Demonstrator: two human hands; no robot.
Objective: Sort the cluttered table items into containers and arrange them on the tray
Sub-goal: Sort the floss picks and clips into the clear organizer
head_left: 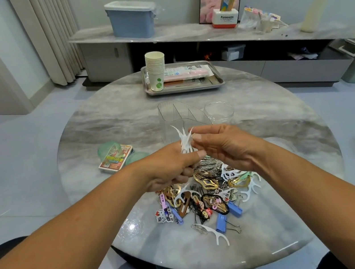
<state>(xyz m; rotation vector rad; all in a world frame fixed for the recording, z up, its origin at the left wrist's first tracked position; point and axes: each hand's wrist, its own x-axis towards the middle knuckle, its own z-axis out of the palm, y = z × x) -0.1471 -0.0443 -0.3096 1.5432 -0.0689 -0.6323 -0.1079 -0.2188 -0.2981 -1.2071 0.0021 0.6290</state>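
Closest to me, on the round gray table [105, 132], sat a messy pile of clips [207, 195]: gold hair clips, blue binder clips, black pins and white floss picks. One floss pick [214, 233] lay alone at the near edge of the pile. Above the pile, my left hand [172, 168] gripped a bunch of white picks [184, 140], with my thumb pressed across them. My right hand [228, 147] was right beside it, fingers bent, and my fingertips pinched the top of the same bunch. Just behind my hands stood two clear cups [191, 113]. Farther back was a metal tray [184, 88] with a stack of paper cups [156, 69] on it.
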